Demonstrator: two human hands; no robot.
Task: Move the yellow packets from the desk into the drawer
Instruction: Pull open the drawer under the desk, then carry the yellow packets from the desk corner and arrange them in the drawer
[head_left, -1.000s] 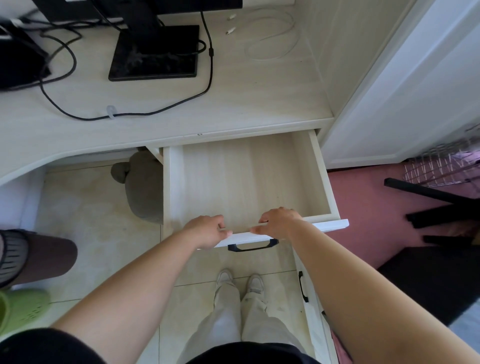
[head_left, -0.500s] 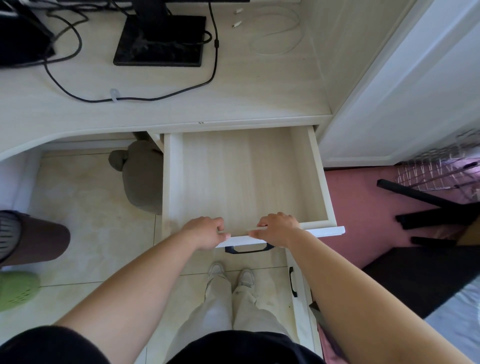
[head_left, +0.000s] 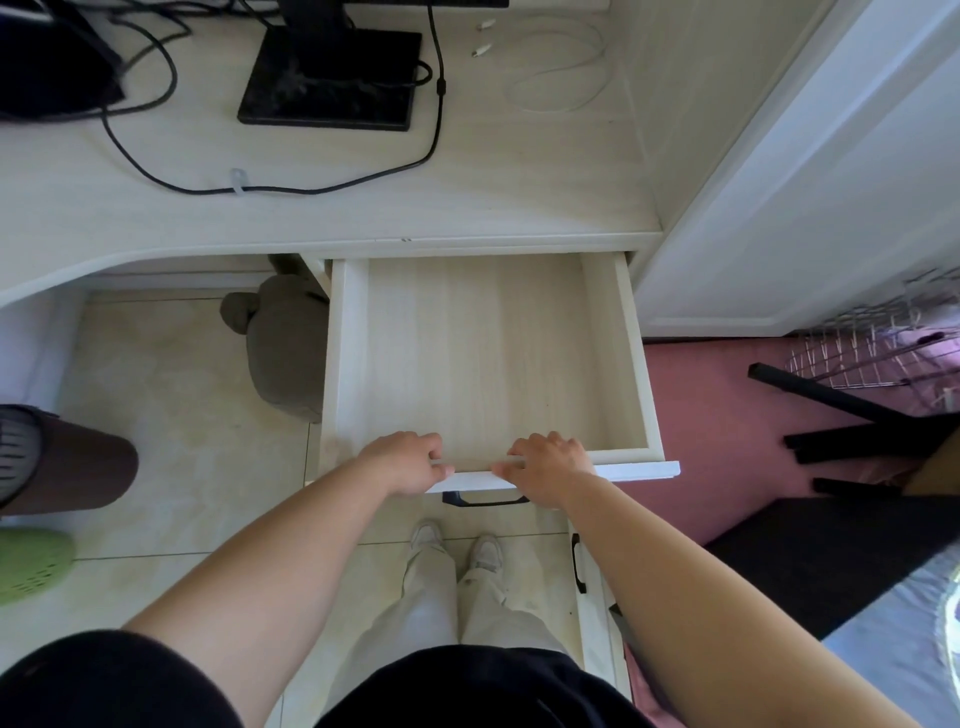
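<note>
A pale wooden drawer (head_left: 631, 353) stands pulled out from under the desk (head_left: 322, 213), and its inside holds nothing. My left hand (head_left: 408, 462) and my right hand (head_left: 550, 465) both grip the top edge of the drawer's front panel, fingers curled over it, a little apart from each other. A black handle (head_left: 485, 501) shows below the panel between my hands. No yellow packets appear anywhere in view.
On the desk are a black monitor base (head_left: 327, 78), black cables (head_left: 291, 189) and a white cable (head_left: 561, 78). A grey stool (head_left: 283, 348) stands left of the drawer. A white door (head_left: 810, 208), a wire rack (head_left: 872, 353) and black legs (head_left: 841, 441) lie right.
The drawer has slid further out toward me with both hands on its front edge. The view has tilted slightly, showing more of the floor.
</note>
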